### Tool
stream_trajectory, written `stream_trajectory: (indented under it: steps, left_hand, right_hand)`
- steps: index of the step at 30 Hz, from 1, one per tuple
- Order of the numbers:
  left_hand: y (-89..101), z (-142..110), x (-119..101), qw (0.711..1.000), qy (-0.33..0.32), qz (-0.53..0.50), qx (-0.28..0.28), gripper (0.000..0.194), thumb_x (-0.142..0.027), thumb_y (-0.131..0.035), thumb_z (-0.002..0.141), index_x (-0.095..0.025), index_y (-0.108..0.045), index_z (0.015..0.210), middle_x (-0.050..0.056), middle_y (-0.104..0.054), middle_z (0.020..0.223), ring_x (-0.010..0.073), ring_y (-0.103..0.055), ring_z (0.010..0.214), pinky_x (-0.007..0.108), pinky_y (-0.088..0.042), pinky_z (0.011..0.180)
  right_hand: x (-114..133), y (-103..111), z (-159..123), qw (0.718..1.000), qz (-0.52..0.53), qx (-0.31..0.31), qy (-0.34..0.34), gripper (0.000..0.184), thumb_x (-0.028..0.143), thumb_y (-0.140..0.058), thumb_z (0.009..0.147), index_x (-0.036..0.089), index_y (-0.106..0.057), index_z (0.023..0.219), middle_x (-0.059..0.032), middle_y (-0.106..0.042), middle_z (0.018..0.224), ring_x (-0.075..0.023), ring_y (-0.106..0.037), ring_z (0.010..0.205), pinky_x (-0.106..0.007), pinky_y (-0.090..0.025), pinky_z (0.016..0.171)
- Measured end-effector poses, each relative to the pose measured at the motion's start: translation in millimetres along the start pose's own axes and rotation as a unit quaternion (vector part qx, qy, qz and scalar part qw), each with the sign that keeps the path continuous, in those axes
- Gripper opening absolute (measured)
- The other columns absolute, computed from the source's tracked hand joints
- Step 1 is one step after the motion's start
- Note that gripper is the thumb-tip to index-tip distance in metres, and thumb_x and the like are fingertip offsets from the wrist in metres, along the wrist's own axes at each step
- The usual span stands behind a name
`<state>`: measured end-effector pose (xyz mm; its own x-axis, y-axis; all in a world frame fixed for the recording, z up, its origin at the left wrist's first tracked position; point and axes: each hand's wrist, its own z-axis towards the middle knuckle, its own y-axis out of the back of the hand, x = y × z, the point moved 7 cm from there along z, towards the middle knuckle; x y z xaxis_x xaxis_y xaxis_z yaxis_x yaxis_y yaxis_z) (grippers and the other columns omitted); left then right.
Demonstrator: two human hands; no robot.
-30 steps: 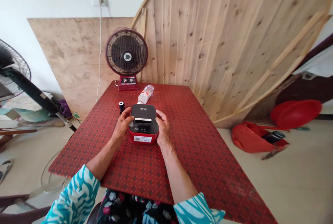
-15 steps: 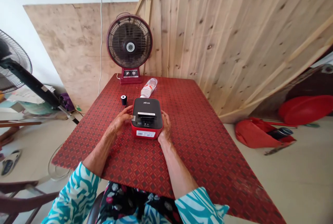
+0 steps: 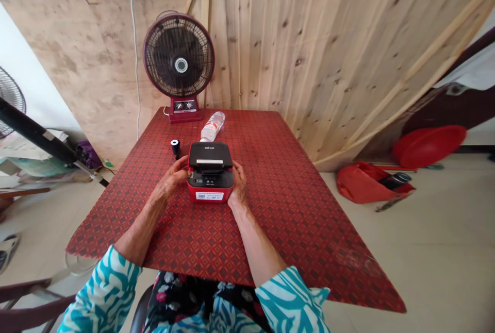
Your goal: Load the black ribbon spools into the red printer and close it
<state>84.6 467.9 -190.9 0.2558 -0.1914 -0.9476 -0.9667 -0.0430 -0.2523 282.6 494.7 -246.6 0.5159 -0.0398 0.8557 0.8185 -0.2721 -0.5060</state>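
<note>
A compact label printer (image 3: 211, 173) with a black lid and red base sits near the middle of the red patterned table (image 3: 278, 209). It has a white sticker on its front. My left hand (image 3: 170, 181) grips its left side, fingertips at the front corner. My right hand (image 3: 240, 186) presses against its right side. Just beyond my left hand stands a small black spool (image 3: 175, 148). A clear plastic bottle (image 3: 212, 127) lies on its side behind the printer, its far end pointing right.
A maroon desk fan (image 3: 178, 62) stands at the table's far edge, backed by wooden panelling. A standing fan (image 3: 10, 93) intrudes at left. On the floor at right lie a red bag (image 3: 365, 183), a dark flask (image 3: 395, 181) and a red basin (image 3: 429, 146).
My left hand has slid from the printer's top left toward its front left corner. The whole view has shifted, so the table sits higher and the objects lie further left.
</note>
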Motion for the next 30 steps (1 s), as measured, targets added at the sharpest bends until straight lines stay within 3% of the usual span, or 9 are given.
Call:
stream_trajectory:
  steps: [12,15,18,20,23,24,27,30]
  left_hand:
    - [2.4,-2.8,-1.2,1.000,-0.012,0.017,-0.001,0.076,-0.027,-0.072,0.059,-0.021,-0.057,0.133,0.012,-0.056,0.141,0.0264,-0.065,0.107,0.029,-0.053,0.074]
    - [3.6,-4.7,-13.0,0.996,-0.074,0.055,-0.002,0.068,-0.031,-0.072,0.062,-0.017,-0.062,0.127,0.013,-0.064,0.130,0.0284,-0.062,0.113,0.032,-0.052,0.085]
    - [-1.2,-6.1,-37.6,0.973,-0.164,0.159,-0.031,0.053,-0.039,-0.072,0.070,-0.016,-0.068,0.118,0.011,-0.070,0.117,0.0269,-0.063,0.111,0.036,-0.049,0.095]
    - [-19.4,-3.4,-56.3,0.938,-0.222,0.265,-0.011,0.040,-0.041,-0.068,0.076,-0.019,-0.072,0.109,0.010,-0.072,0.110,0.0248,-0.066,0.104,0.037,-0.049,0.096]
    - [-65.6,8.3,-73.0,0.841,-0.292,0.444,0.103,0.024,-0.032,-0.063,0.079,-0.023,-0.076,0.098,0.007,-0.074,0.103,0.0233,-0.067,0.099,0.036,-0.049,0.096]
    - [-77.3,15.8,-73.4,0.801,-0.289,0.509,0.124,0.021,-0.027,-0.062,0.078,-0.024,-0.077,0.093,0.008,-0.075,0.100,0.0240,-0.068,0.098,0.035,-0.050,0.094]
    - [-92.9,43.3,-62.5,0.682,-0.194,0.690,0.148,0.019,-0.017,-0.058,0.077,-0.022,-0.075,0.083,0.010,-0.074,0.084,0.0266,-0.070,0.086,0.036,-0.051,0.083]
    - [-98.3,57.4,-55.5,0.635,-0.137,0.740,0.174,0.018,-0.013,-0.058,0.074,-0.020,-0.073,0.079,0.010,-0.072,0.076,0.0264,-0.069,0.079,0.032,-0.051,0.074]
  right_hand:
    - [-0.9,-2.6,3.2,0.999,0.013,0.017,0.027,0.045,0.051,-0.067,0.069,0.020,-0.068,0.102,-0.0030,-0.071,0.097,-0.0176,-0.062,0.084,-0.028,-0.047,0.072]
    - [-0.2,-3.7,4.2,0.998,0.001,0.025,0.049,0.042,0.049,-0.065,0.072,0.020,-0.069,0.103,-0.0026,-0.071,0.095,-0.0184,-0.063,0.087,-0.029,-0.048,0.074]
    - [-0.4,-4.5,6.2,0.997,-0.015,0.033,0.068,0.041,0.050,-0.063,0.076,0.020,-0.069,0.103,-0.0026,-0.071,0.092,-0.0192,-0.063,0.089,-0.030,-0.049,0.077]
    - [-1.3,-4.6,7.5,0.996,-0.017,0.039,0.073,0.040,0.050,-0.061,0.077,0.020,-0.070,0.103,-0.0029,-0.070,0.093,-0.0195,-0.063,0.091,-0.030,-0.049,0.079]
    - [-2.0,-4.2,9.1,0.996,-0.015,0.041,0.080,0.040,0.049,-0.061,0.076,0.020,-0.070,0.103,-0.0033,-0.071,0.097,-0.0194,-0.062,0.094,-0.031,-0.049,0.082]
    - [-2.3,-4.2,9.6,0.996,-0.014,0.040,0.082,0.040,0.048,-0.061,0.076,0.020,-0.070,0.103,-0.0033,-0.071,0.098,-0.0194,-0.062,0.094,-0.031,-0.049,0.083]
    - [-4.0,-5.3,10.8,0.996,-0.015,0.040,0.084,0.038,0.047,-0.062,0.076,0.021,-0.070,0.102,-0.0031,-0.071,0.098,-0.0200,-0.061,0.097,-0.032,-0.049,0.084]
    - [-4.3,-7.0,11.8,0.995,-0.020,0.038,0.094,0.036,0.045,-0.060,0.077,0.021,-0.071,0.101,-0.0033,-0.071,0.100,-0.0202,-0.061,0.100,-0.032,-0.049,0.087]
